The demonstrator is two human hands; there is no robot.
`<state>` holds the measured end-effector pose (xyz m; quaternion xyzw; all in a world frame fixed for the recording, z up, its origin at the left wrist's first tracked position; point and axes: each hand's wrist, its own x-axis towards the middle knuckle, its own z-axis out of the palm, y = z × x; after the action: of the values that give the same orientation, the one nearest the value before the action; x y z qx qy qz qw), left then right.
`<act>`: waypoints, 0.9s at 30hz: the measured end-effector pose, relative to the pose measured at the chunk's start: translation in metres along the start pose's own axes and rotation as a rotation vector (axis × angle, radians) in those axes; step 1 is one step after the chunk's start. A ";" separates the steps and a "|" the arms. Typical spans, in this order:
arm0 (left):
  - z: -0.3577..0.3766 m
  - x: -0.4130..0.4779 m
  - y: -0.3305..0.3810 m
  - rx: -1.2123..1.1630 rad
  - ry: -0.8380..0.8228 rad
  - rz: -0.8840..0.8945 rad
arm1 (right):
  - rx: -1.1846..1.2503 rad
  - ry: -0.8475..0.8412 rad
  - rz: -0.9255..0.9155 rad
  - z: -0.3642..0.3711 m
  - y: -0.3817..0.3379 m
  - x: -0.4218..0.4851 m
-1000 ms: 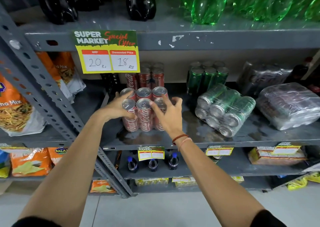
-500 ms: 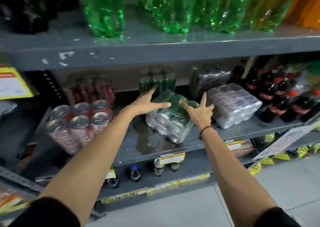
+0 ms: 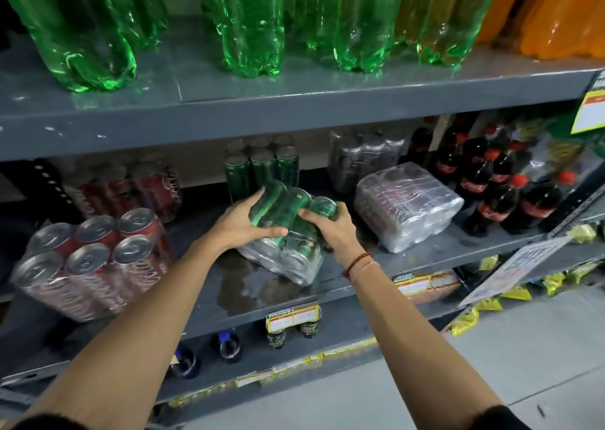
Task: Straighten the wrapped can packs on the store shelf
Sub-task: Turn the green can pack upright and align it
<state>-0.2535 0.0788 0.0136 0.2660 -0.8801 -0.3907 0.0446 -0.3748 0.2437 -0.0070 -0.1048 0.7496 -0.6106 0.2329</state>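
Hands grip toppled green can pack (image 3: 288, 233) on store shelf (image 3: 425, 256).
Left hand (image 3: 242, 223) and right hand (image 3: 330, 229) clamp its sides; slick wrap, likely heavy.

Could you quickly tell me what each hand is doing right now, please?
Left hand: closed on the green can pack, gripping its left side.
Right hand: closed on the same pack's right side.

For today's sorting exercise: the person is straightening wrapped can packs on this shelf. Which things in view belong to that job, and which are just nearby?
Part of the job:
green can pack, gripped by left hand and right hand
red can pack
silver can pack

Just nearby:
green bottles
orange bottles
cola bottles
price tag
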 end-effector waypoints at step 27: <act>0.085 -0.091 0.034 -0.440 0.682 -0.168 | -0.307 -0.282 -0.432 -0.004 -0.031 0.005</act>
<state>-0.2152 0.1997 -0.0088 0.4351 -0.6857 -0.4613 0.3573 -0.3850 0.2375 0.0220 -0.3797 0.7537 -0.5051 0.1808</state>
